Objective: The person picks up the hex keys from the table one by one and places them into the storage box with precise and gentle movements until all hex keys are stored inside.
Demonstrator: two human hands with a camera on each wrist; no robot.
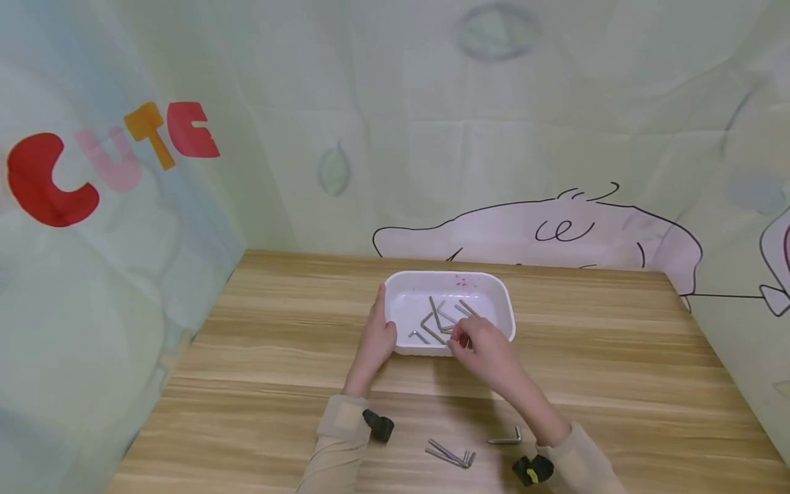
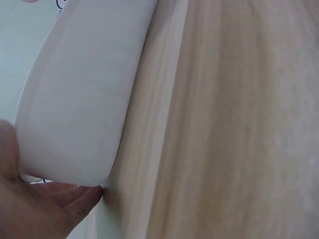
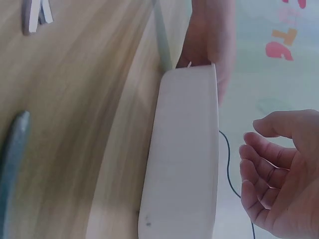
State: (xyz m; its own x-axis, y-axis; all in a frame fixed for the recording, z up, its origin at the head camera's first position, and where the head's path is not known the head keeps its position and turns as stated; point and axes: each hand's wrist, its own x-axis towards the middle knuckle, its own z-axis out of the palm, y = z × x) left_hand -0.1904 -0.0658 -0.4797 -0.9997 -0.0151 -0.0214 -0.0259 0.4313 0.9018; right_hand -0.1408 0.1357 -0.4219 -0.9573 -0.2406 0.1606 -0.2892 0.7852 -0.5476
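A white plastic tray (image 1: 404, 281) stands on the table with several L-shaped hex keys (image 1: 434, 322) lying loose inside, some silver and some brassy. My left hand (image 1: 378, 335) grips the tray's left end, thumb at the rim and fingers along the outer wall; the left wrist view shows those fingers (image 2: 82, 204) reaching low beside the tray's corner. Over the tray's front right part hovers my right hand (image 1: 484, 348), near the hex keys. In the right wrist view its fingers (image 3: 264, 174) curve loosely with the thumb apart, and nothing shows between them.
Nearer to me on the wooden table (image 1: 259, 412), a small bunch of silver hex keys (image 1: 450, 454) lies below the tray. Another hex key (image 1: 506, 440) lies to its right, close to the right wrist. A printed cloth (image 1: 296, 137) hangs behind the table and along its left.
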